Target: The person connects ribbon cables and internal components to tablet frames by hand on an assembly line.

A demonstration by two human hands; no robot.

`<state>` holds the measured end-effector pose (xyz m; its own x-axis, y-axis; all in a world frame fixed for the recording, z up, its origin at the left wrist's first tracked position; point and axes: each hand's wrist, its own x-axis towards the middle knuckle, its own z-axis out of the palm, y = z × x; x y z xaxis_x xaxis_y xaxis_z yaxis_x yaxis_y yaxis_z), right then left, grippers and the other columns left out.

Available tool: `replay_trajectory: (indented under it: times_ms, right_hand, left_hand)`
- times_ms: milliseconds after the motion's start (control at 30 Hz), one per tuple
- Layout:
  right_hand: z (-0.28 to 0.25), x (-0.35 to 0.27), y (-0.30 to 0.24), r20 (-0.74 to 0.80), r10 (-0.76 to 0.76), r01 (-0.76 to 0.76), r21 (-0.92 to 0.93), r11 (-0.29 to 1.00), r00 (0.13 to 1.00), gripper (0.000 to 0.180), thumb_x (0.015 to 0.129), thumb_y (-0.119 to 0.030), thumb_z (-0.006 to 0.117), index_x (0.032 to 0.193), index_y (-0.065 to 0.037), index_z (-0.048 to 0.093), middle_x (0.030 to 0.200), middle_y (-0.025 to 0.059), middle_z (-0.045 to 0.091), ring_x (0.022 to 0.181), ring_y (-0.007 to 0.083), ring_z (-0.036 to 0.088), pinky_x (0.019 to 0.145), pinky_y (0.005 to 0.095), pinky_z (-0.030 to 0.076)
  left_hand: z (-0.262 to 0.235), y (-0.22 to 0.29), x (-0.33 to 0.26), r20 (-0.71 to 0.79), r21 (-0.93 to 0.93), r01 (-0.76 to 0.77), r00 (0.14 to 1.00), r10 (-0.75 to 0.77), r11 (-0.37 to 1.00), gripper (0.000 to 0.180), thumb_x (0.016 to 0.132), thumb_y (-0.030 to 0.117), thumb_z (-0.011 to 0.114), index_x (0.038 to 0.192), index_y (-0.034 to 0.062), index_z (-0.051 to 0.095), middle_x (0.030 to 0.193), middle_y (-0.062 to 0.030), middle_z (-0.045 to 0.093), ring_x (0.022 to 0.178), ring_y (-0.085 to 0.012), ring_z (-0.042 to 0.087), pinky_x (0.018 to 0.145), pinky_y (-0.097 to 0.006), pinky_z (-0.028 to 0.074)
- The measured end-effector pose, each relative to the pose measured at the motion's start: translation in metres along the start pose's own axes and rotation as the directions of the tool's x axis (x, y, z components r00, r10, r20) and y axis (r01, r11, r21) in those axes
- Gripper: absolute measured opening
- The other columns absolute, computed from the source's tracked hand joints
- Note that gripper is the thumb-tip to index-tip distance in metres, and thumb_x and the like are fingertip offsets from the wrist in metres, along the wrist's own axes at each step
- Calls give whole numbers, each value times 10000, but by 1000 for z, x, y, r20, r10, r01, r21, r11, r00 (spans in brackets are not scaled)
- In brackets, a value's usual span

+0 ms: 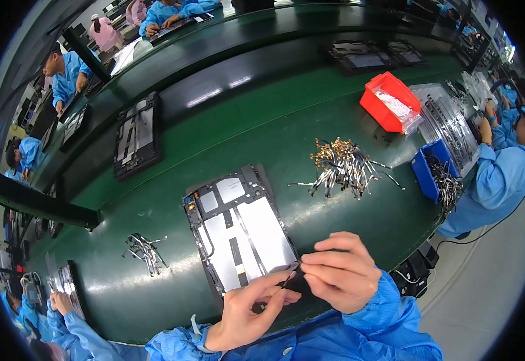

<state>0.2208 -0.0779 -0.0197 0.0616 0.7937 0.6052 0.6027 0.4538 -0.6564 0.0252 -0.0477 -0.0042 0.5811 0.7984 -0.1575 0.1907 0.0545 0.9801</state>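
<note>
An opened tablet-like device, with silver battery panels and a black frame, lies on the green bench in front of me. By its lower right corner, my left hand has thumb and fingers pinched on a thin dark strip, whose kind I cannot make out. Close beside it, my right hand has its fingertips pressed together near the device's edge. Whatever they may hold is too small to tell. Beyond my right hand sits a heap of short cables with gold-coloured ends.
A smaller cable bunch lies left of the device. To the right stand a red bin with small white pieces, a blue bin of cables and a clear tray. Another device rests farther back. Co-workers in blue sit on both sides.
</note>
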Motion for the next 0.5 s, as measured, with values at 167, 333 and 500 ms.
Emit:
replay_trajectory:
  times_ms: [167,333,500]
  right_hand:
    - [5,-1,-2,88,-88,88,4,996,992,276,673,-143,795,929,-63,730,1006,45,700,965,203,642,894,393,480]
    - [3,2,1,142,-120,115,39,993,983,262,685,-85,774,937,-53,712,1027,50,693,938,201,647,891,378,489]
    - [-6,13,11,186,-269,274,-2,962,945,197,678,-67,753,866,-51,699,938,60,689,833,191,659,789,338,535]
  left_hand:
    - [0,7,0,11,136,-142,990,142,980,273,896,-23,569,1168,-46,582,875,-121,728,816,-189,722,713,-256,566]
    - [-3,6,0,45,517,-254,962,271,817,294,818,-22,621,1112,-6,629,804,-87,710,606,-195,679,568,-275,536]
    - [-5,8,8,129,524,-361,929,347,771,275,824,-18,612,1097,-3,635,787,-95,703,589,-196,663,567,-296,540]
